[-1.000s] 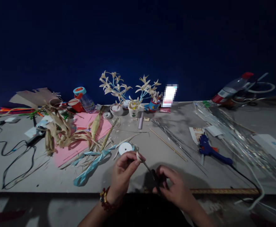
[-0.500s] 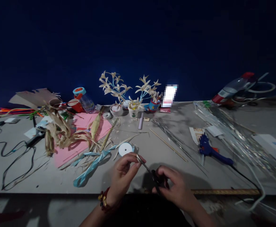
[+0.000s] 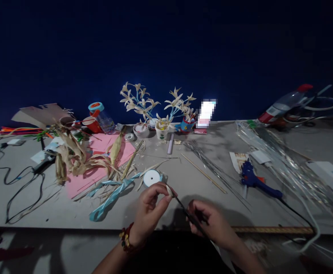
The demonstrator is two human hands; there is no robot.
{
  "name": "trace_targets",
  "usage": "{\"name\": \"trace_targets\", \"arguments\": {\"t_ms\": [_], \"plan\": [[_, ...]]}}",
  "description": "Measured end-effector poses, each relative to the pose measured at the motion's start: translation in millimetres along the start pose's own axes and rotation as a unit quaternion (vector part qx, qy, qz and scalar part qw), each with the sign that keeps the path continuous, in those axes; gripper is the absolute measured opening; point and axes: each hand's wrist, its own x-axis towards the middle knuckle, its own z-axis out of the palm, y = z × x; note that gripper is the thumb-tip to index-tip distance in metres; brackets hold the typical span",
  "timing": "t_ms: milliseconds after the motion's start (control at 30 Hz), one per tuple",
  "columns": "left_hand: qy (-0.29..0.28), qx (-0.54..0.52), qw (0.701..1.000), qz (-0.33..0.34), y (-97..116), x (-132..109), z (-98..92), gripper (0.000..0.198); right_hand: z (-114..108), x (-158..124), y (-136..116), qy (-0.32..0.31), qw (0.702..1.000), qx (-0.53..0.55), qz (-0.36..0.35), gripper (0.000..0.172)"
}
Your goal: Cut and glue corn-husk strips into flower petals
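Note:
My left hand [image 3: 151, 207] is closed in a pinch on a small pale husk piece [image 3: 169, 190] just above the near edge of the grey table [image 3: 183, 179]. My right hand [image 3: 210, 222] is wrapped round the dark handles of a pair of scissors [image 3: 187, 213]. The blades slant up and left and meet the husk piece at my left fingertips. A white ribbon spool [image 3: 151, 177] lies just beyond my left hand, with light blue ribbon [image 3: 112, 194] trailing off to the left.
Dried corn husks [image 3: 75, 158] lie on pink paper [image 3: 98, 167] at left, beside black cables [image 3: 18, 186]. Cups holding husk flowers [image 3: 155, 106] stand at the back. Thin wires [image 3: 212, 167], a wooden stick [image 3: 203, 174], a blue glue gun [image 3: 253, 179] and clear wrap [image 3: 283, 160] lie to the right.
Both hands stayed at the near edge; the scissors' handles sank slightly and the blades remain at the husk piece. The view shifted a little.

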Motion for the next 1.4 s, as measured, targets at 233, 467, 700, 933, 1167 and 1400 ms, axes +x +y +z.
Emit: {"name": "trace_targets", "arguments": {"t_ms": [233, 467, 700, 933, 1167, 1400], "plan": [[-0.006, 0.002, 1.0, -0.008, -0.7, 0.6, 1.6, 0.007, 1.6, 0.8, -3.5, -0.017, 0.998, 0.062, 0.029, 0.045], [-0.011, -0.003, 1.0, -0.004, 0.3, 1.2, 2.2, 0.007, 1.3, 0.7, -3.3, -0.009, 0.999, 0.044, 0.022, 0.047], [-0.009, -0.008, 1.0, -0.005, -0.7, 2.2, 2.5, 0.007, 2.3, 1.6, -5.0, -0.007, 0.999, 0.042, 0.025, 0.059], [-0.013, -0.013, 1.0, -0.012, 1.6, 2.5, 2.9, 0.008, 2.9, 1.6, -3.7, -0.011, 0.998, 0.045, 0.032, 0.062], [-0.006, -0.012, 1.0, -0.015, 2.1, 2.9, 3.4, 0.01, 2.8, 1.9, -6.7, -0.008, 0.999, 0.028, 0.026, 0.055], [-0.009, -0.018, 1.0, -0.02, 0.6, 3.2, 3.5, 0.008, 3.1, 3.2, -5.9, 0.005, 0.999, 0.033, 0.031, 0.055]]}}
